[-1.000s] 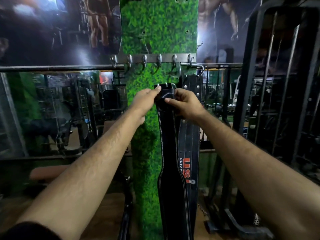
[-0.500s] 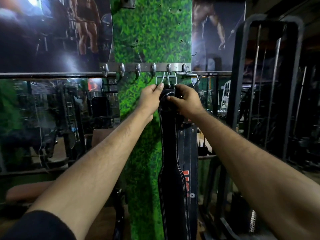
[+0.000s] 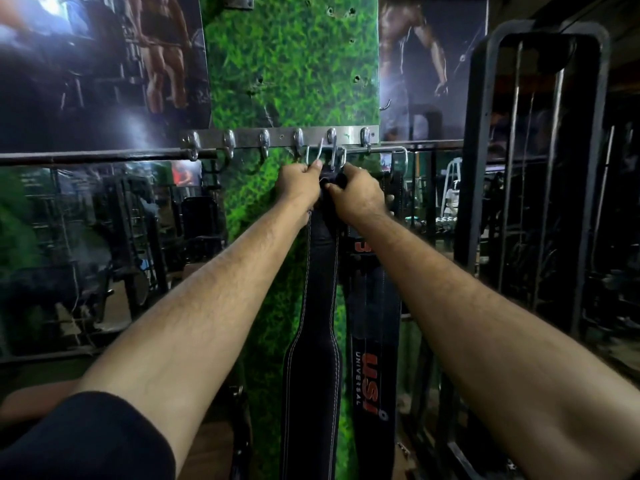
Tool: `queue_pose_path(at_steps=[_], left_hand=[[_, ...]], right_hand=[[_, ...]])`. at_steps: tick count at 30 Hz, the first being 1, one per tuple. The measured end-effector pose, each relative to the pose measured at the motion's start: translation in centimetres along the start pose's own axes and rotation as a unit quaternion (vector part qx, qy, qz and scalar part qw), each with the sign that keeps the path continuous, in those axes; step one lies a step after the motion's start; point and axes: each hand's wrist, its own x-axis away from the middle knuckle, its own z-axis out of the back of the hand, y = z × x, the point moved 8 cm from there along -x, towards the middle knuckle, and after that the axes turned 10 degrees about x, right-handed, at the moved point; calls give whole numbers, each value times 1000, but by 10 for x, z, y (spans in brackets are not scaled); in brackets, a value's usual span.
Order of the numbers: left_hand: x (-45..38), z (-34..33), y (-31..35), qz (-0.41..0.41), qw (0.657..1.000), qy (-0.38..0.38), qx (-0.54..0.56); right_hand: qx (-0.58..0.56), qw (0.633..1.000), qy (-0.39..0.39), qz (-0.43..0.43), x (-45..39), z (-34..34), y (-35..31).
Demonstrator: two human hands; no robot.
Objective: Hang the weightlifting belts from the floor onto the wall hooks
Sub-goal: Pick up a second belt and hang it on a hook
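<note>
A black leather belt with white stitching [image 3: 317, 341] hangs straight down in front of the green grass-print wall panel. My left hand [image 3: 299, 187] and my right hand [image 3: 358, 195] both grip its top end, holding the metal buckle up at the hooks of the steel hook rail [image 3: 280, 137]. The buckle's wire loop touches a hook near the rail's right end; whether it rests on that hook I cannot tell. A second black belt with red USI lettering [image 3: 374, 358] hangs from the rail's right end, just right of the first.
Several hooks to the left on the rail carry nothing. A horizontal metal bar [image 3: 97, 156] runs along the wall at hook height above mirrors. A black steel rack frame [image 3: 481, 168] stands close on the right. A padded bench [image 3: 20, 403] is at lower left.
Both hands have lifted the belt's buckle end from below the rail up to the hooks. The view has moved closer to the wall.
</note>
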Motion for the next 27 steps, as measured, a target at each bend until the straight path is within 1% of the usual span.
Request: queue_pose_path(at_steps=[3, 7, 10, 13, 15, 18, 21, 23, 27], left_hand=[[3, 6, -9, -4, 1000, 14, 15], [12, 4, -15, -15, 999, 4, 41], [25, 4, -23, -12, 996, 6, 85], [47, 4, -45, 32, 982, -21, 185], [64, 2, -59, 46, 975, -51, 210], [94, 1, -78, 43, 970, -83, 224], [114, 3, -101, 41, 974, -104, 197], [125, 9, -126, 55, 979, -111, 160], [179, 30, -225, 146, 975, -146, 77]], right_hand=[[10, 1000, -21, 3, 3, -11, 3], [-5, 1000, 10, 18, 16, -11, 13], [-102, 994, 46, 7, 32, -17, 30], [-202, 978, 53, -15, 45, -26, 52], [-250, 968, 27, -12, 51, -37, 65], [-315, 948, -44, -2, 73, -62, 86], [-375, 922, -97, -3, 103, -88, 113], [-375, 919, -120, -18, 125, -109, 137], [-340, 920, -184, -61, 179, -163, 189]])
